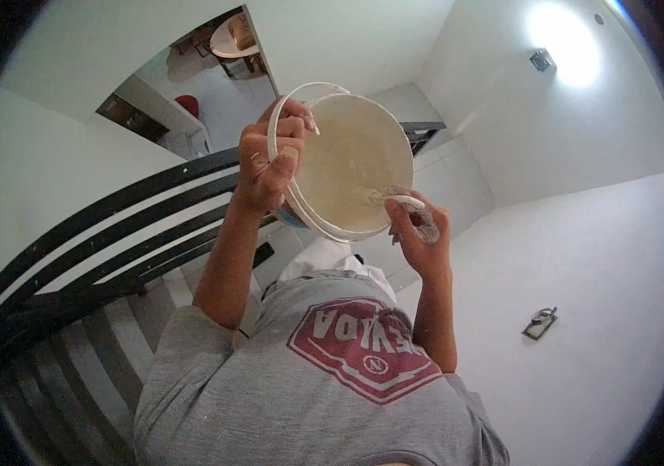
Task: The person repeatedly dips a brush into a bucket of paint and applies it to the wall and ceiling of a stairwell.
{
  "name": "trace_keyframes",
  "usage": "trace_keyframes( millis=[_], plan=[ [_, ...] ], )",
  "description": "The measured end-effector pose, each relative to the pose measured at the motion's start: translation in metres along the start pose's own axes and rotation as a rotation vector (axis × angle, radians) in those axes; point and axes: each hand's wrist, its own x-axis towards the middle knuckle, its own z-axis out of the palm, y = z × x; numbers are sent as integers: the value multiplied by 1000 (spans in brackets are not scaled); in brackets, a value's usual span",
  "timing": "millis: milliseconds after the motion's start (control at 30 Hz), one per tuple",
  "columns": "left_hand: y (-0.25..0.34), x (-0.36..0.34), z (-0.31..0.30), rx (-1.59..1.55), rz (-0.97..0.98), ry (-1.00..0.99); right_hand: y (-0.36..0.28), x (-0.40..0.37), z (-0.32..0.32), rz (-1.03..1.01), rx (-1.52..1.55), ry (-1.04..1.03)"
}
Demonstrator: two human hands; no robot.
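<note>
A white bucket (332, 225) is tilted, its mouth facing me. Pale residue coats the inner wall and bottom. My left hand (273, 159) is wrapped around the rim on the left, its thumb pressed on the outside, and the bucket's white bail handle (272, 128) arches past its fingers. At the lower right of the rim, my right hand (421, 221) is closed around a small tool with a pale handle (403, 200). The tool's whitish end reaches into the bucket, but its exact kind cannot be made out. White smears cover the right fingers.
A dark slatted railing (114, 210) curves along the left, with striped steps (106, 342) below it. Through an opening at upper left, a table (231, 39) shows. At right, a flat trowel-like tool (540, 322) rests against a white surface. A lamp (542, 60) is on the wall.
</note>
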Motion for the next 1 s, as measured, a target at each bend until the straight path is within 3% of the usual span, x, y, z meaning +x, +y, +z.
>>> trace_keyframes(
  millis=[267,400,500,600,667,700,767,833,867,933,967,1000],
  plan=[
    [46,-42,-17,48,30,15,10,-53,9,-109,-53,1],
    [33,-57,-5,2,26,216,19,-58,16,-329,-105,135],
    [30,-52,1,-119,-69,312,-25,-66,9,-279,-274,110],
    [19,-50,-21,-192,-33,129,-22,-60,15,-254,-91,129],
    [9,-52,-14,-345,-240,279,-25,-52,22,-335,-8,170],
    [4,-51,-8,-426,-308,345,-26,-53,24,-259,101,239],
    [-15,-35,-33,-349,-6,128,-38,-41,40,-193,217,326],
    [0,-28,-36,-353,-233,281,-51,-33,76,-308,348,558],
    [-1,-18,-41,-413,-321,228,-64,-33,89,-341,481,606],
    [-4,-7,-49,-418,-24,107,-43,-43,103,-354,565,722],
    [-5,1,-55,-427,-25,70,-40,-43,113,-276,646,822],
    [1,-2,-61,-494,-92,55,-64,-63,123,-202,610,787]
  ],
)
